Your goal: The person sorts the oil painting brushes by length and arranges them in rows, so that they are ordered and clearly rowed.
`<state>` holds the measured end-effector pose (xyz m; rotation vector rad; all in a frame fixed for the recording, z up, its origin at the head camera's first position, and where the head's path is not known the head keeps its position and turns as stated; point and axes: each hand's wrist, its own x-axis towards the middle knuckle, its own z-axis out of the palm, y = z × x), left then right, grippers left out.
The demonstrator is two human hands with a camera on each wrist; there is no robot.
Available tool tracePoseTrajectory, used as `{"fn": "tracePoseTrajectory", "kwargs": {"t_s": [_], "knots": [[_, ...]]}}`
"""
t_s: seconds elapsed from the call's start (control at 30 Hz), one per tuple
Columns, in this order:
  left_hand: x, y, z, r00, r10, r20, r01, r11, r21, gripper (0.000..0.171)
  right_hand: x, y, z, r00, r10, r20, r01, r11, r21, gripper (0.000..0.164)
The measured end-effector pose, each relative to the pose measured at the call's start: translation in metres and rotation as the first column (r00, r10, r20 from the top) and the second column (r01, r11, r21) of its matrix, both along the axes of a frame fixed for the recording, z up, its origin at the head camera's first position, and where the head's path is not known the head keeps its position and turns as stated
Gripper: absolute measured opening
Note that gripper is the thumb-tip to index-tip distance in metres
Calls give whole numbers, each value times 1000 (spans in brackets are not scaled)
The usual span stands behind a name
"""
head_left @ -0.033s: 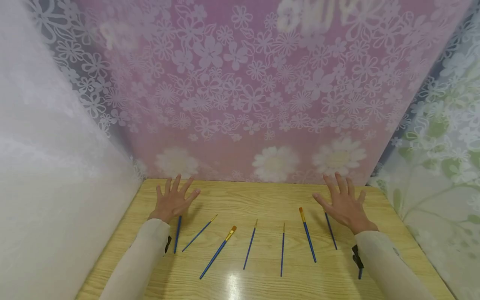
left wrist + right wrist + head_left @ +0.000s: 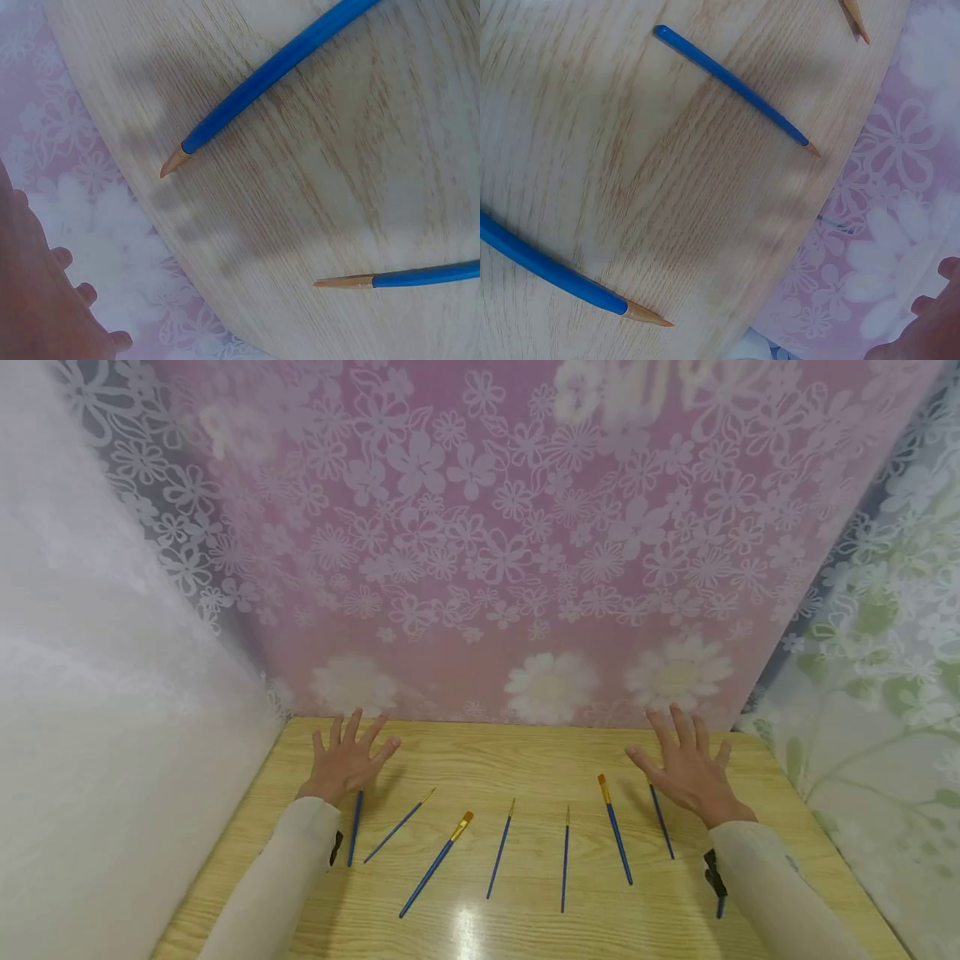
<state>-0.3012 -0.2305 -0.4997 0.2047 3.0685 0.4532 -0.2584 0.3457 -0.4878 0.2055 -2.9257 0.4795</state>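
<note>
My left hand [image 2: 347, 764] is held with fingers spread over the far left of the table, holding nothing. Below it lies a blue-handled paintbrush [image 2: 356, 831], its tip hidden by the hand in the head view. On the far right my right hand [image 2: 688, 774] is likewise spread and holds nothing, near a thin paintbrush [image 2: 662, 822] whose tip it covers. Most of another paintbrush [image 2: 721, 907] is hidden under the right sleeve. Between the hands lie a thin paintbrush [image 2: 399, 827], a flat paintbrush [image 2: 437, 865], two slim paintbrushes [image 2: 500, 852] and another flat paintbrush [image 2: 617, 835], apart from each other.
The wood-grain table [image 2: 480, 760] meets a pink flowered curtain [image 2: 480, 568] at its far edge. A white sheet [image 2: 135, 693] hangs on the left, and a leaf-patterned curtain [image 2: 877, 718] on the right. Black straps [image 2: 715, 872] show at both wrists.
</note>
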Motion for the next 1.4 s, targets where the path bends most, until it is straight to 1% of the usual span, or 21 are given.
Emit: {"fn": "tracePoseTrajectory", "kwargs": {"t_s": [0.1,0.13,0.27,0.47,0.57,0.73,0.87,1.0,1.1,1.17,1.23,1.4], "knots": [[1,0,0,1000,-3,1,3,1000,7,80,1,0,-2,1000,3,-12,-3,1000,5,92],[2,1,1,1000,-5,-6,5,1000,11,79,1,0,-2,1000,4,-24,-4,1000,11,92],[0,0,4,1000,-10,-15,10,1000,1,78,1,-2,0,998,12,-66,-10,999,32,90],[-1,-2,3,1000,-26,-7,26,1000,-18,79,-1,-4,2,990,44,-133,-36,998,58,87],[0,-2,4,999,-38,-31,38,999,-12,75,-2,-6,2,987,59,-150,-50,997,61,87],[4,-1,5,994,-71,-79,73,997,24,69,3,-8,5,991,75,-111,-74,997,14,88],[7,-3,4,989,-105,-100,107,994,16,68,9,-7,5,992,104,-76,-108,993,-53,87],[12,-6,2,982,-135,-130,138,990,14,65,14,-5,2,990,128,-55,-132,989,-70,85],[17,-7,1,973,-163,-165,168,986,18,62,18,-4,0,991,131,-38,-133,989,-66,83],[21,-8,0,969,-177,-172,183,983,24,61,20,-3,-2,991,133,-26,-135,988,-71,81],[24,-9,-2,968,-188,-168,197,980,34,61,22,-3,-4,990,138,-21,-139,988,-75,80],[34,-12,-8,972,-202,-119,210,976,58,58,26,-1,-10,987,156,-39,-159,985,-68,76]]}}
